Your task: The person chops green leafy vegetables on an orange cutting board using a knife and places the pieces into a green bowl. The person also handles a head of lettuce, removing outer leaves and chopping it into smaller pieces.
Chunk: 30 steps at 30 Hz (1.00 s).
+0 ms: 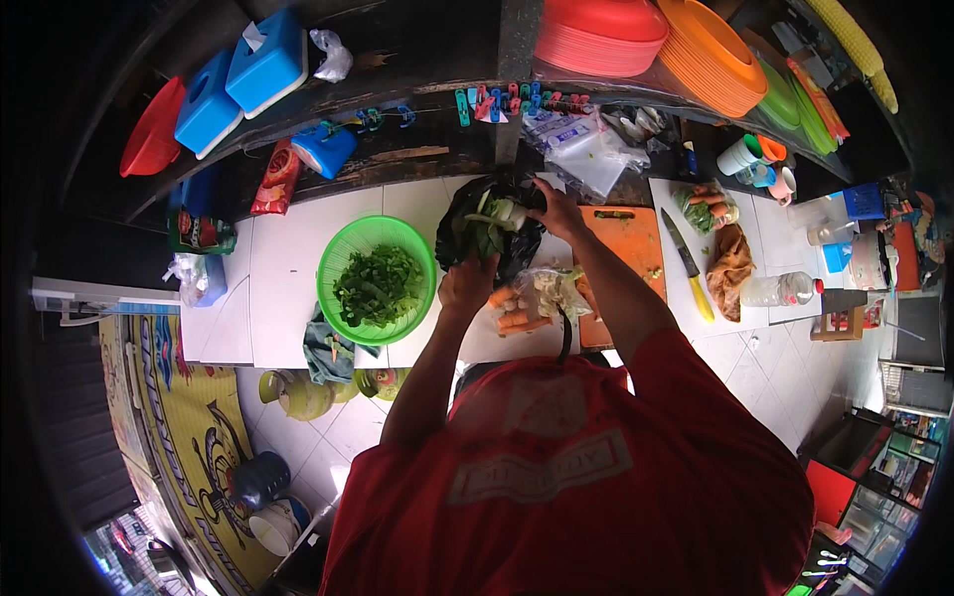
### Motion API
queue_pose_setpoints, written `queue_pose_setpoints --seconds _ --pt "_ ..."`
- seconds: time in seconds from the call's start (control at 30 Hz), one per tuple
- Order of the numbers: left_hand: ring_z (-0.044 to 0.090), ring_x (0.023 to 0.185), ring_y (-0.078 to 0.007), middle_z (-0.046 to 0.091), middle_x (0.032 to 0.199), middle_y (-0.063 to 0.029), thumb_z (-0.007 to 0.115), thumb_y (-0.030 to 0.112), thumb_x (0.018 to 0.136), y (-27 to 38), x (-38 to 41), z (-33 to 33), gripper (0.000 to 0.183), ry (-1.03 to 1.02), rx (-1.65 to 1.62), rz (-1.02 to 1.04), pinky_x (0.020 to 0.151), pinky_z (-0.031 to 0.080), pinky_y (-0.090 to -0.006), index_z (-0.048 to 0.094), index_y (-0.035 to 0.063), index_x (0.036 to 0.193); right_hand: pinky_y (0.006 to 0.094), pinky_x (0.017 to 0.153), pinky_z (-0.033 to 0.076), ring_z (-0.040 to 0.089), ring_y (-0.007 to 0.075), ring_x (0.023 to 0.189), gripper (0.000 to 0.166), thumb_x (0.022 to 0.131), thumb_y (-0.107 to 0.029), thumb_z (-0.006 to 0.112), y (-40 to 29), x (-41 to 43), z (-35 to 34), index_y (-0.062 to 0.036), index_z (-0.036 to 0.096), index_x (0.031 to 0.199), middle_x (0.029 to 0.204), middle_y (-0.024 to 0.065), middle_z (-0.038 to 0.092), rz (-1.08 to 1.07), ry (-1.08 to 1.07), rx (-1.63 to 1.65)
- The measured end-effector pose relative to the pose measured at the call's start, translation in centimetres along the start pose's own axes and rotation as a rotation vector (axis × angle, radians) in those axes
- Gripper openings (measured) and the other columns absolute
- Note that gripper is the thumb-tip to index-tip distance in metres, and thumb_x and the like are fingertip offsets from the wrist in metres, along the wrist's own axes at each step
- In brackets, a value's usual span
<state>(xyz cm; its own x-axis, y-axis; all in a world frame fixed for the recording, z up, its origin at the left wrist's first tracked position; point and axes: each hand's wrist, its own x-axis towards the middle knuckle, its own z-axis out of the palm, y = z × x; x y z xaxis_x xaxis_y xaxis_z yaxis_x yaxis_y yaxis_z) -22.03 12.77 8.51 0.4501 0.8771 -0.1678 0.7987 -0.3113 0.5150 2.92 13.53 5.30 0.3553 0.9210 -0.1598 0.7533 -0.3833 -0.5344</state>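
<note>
A black plastic bag (456, 223) lies open on the white tiled counter, with leafy greens (496, 216) with pale stems inside it. My right hand (557, 211) grips the bag's right rim. At its near edge, my left hand (468, 284) holds the bag; part of its grip is hidden behind the fingers. To the left stands a green plastic colander (428, 287) containing chopped greens (378, 287). Just nearer than the bag are carrots (514, 320) and a clear plastic bag (559, 290) with pale vegetable pieces.
An orange cutting board (622, 253) lies right of the bag. Beyond it are a yellow-handled knife (687, 261), a brown cloth (729, 268) and a clear bottle (779, 289). A dark cloth (326, 350) hangs over the front edge. Stacked plates (600, 45) fill the shelf above.
</note>
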Motion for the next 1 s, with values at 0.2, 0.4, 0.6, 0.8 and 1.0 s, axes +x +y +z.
queue_pose_setpoints --seconds 0.2,0.4,0.6,0.8,1.0 --pt "0.066 0.073 -0.0374 0.066 0.076 -0.0182 0.066 0.034 0.086 2.7 0.4 -1.9 0.029 0.276 -0.133 0.103 0.065 0.052 -0.0451 0.062 0.005 0.084 0.0447 0.076 0.047 0.062 0.0366 0.087 0.058 0.08 -0.009 0.064 -0.6 -0.8 -4.0 -0.0145 0.042 0.133 0.09 0.0185 0.061 -0.177 0.217 0.341" --pt "0.062 0.068 -0.0191 0.063 0.072 -0.0094 0.069 0.004 0.08 2.3 0.7 -5.7 0.019 0.57 -0.688 0.157 0.067 0.049 -0.0317 0.05 0.0041 0.079 0.0319 0.075 0.047 0.059 0.0226 0.076 0.048 0.082 -0.002 0.057 -2.2 -4.6 -8.5 -0.0131 0.047 0.127 0.098 0.0135 0.06 -0.183 0.206 0.526" --pt "0.062 0.093 -0.0162 0.057 0.089 -0.0063 0.052 -0.014 0.075 3.0 3.8 -7.8 0.025 0.396 -1.089 0.358 0.079 0.047 -0.0259 0.049 0.0044 0.092 0.0366 0.083 0.046 0.057 0.0248 0.092 0.045 0.078 0.002 0.056 0.3 -5.5 -7.6 -0.0129 0.052 0.121 0.111 0.0108 0.061 -0.235 0.267 0.464" --pt "0.06 0.067 -0.0177 0.055 0.092 -0.0072 0.045 -0.013 0.069 7.1 4.1 -11.2 0.039 0.21 -1.227 0.354 0.053 0.047 -0.026 0.053 0.0048 0.103 0.0496 0.083 0.047 0.053 0.0332 0.106 0.037 0.074 -0.011 0.065 -1.9 -4.8 -6.5 -0.0179 0.062 0.11 0.104 0.0124 0.055 -0.454 0.325 -0.056" --pt "0.057 0.06 -0.0137 0.058 0.096 -0.0079 0.046 -0.009 0.067 6.7 3.5 -11.3 0.043 0.19 -1.073 0.241 0.045 0.037 -0.0217 0.054 0.0052 0.107 0.0462 0.089 0.049 0.06 0.0384 0.103 0.032 0.086 -0.018 0.053 0.1 -2.9 0.1 -0.0116 0.062 0.115 0.104 0.0191 0.064 -0.184 -0.045 -0.076"
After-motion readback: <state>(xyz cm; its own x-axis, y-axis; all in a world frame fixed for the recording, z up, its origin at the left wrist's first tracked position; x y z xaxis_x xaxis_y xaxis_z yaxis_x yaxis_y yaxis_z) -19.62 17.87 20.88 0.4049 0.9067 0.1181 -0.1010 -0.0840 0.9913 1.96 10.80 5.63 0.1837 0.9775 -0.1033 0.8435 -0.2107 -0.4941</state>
